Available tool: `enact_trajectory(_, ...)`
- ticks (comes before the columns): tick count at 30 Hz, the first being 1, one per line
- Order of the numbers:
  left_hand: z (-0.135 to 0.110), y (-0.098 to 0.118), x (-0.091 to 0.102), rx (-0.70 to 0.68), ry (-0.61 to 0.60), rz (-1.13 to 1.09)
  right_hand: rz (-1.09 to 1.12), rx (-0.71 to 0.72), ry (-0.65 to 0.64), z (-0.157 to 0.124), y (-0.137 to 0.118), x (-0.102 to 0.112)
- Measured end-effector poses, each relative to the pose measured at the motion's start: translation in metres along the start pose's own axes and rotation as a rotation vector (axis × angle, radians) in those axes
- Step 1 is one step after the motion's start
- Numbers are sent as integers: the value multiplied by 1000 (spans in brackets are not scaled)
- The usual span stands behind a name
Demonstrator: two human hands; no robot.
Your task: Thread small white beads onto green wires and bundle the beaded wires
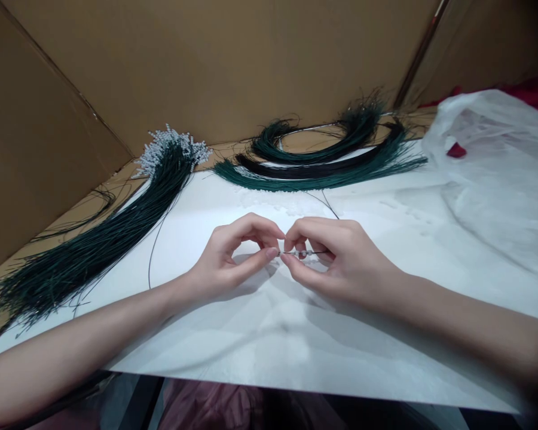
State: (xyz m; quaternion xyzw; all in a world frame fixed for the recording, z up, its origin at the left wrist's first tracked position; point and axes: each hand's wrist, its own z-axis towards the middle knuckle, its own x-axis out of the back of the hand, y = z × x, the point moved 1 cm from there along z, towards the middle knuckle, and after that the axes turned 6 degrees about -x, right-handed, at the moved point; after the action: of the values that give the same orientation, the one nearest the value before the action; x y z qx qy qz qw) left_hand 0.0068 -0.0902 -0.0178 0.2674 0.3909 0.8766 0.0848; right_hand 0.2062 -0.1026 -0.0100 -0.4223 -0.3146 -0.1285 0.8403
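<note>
Beaded wire [302, 254] between my fingertips, long axis side to side, about parallel to the table's [183, 349] front edge. Left grip [231, 254] pinches its left end; right grip [341, 245] pinches just beside, most visible length under its fingers. White surface spans toward me; green wire bundle [121, 227] bounds left, plastic bag [497, 179] far right.

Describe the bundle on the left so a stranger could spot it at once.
Find the white tabletop below the brown panels. Left of the left hand, a thick bundle of dark green strands slants along the left edge. Unlike the curved bundles at the back, its far end flares into many pale, beaded-looking tips.
</note>
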Motion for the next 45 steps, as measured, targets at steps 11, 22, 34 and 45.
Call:
enact_trajectory(11,0,0,0,-33,-15,37,9,-7,-32,0,1,0)
enact_trajectory(22,0,2,1,26,-6,-5,19,3,-61,1,2,-1)
enact_trajectory(34,50,-49,52,46,-66,729,7,-9,-65,0,5,-1)
enact_trajectory(45,66,-70,47,70,-181,788,23,-9,-58,0,4,-1)
